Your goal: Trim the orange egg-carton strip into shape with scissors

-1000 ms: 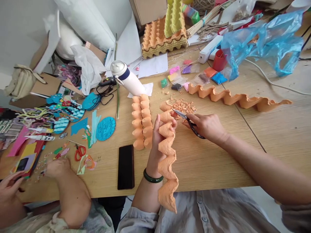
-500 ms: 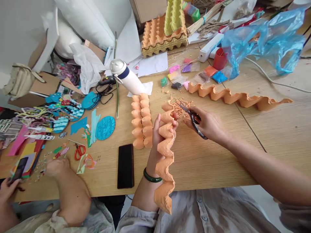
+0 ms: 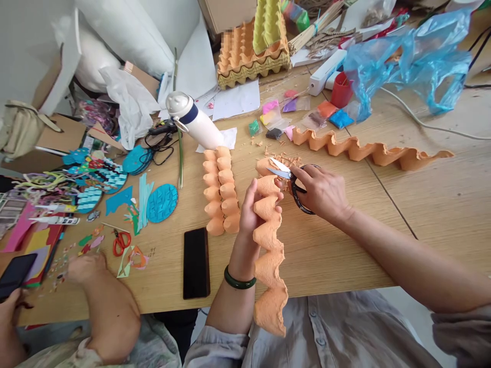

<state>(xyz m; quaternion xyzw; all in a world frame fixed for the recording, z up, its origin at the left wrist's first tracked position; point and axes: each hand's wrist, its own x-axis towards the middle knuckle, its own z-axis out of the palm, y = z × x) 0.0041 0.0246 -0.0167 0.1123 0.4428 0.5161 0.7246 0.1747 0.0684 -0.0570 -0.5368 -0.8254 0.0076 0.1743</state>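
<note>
An orange egg carton strip (image 3: 268,232) with a row of cups runs from over the table down past its front edge. My left hand (image 3: 251,207) is closed around its upper part, a dark green bangle (image 3: 240,278) on the wrist. In my right hand (image 3: 324,191) are black-handled scissors (image 3: 282,168), their blades parted at the strip's far end. Orange paper scraps (image 3: 284,159) lie beneath and behind the blades. Left of the strip stand two rows of orange cups (image 3: 220,191) side by side; another orange strip (image 3: 356,148) lies at the right.
A black phone (image 3: 196,263) lies left of my left arm. Behind are a white bottle (image 3: 195,120), clay packets (image 3: 270,117), stacked egg trays (image 3: 251,61) and a blue plastic bag (image 3: 414,61). Another person's arm (image 3: 109,301) rests at the left near red-handled scissors (image 3: 121,242).
The scissors have turned and their blades have opened wider, coming to the strip's far end. The strip's near end has swung slightly right. The neighbour's phone has tilted flatter.
</note>
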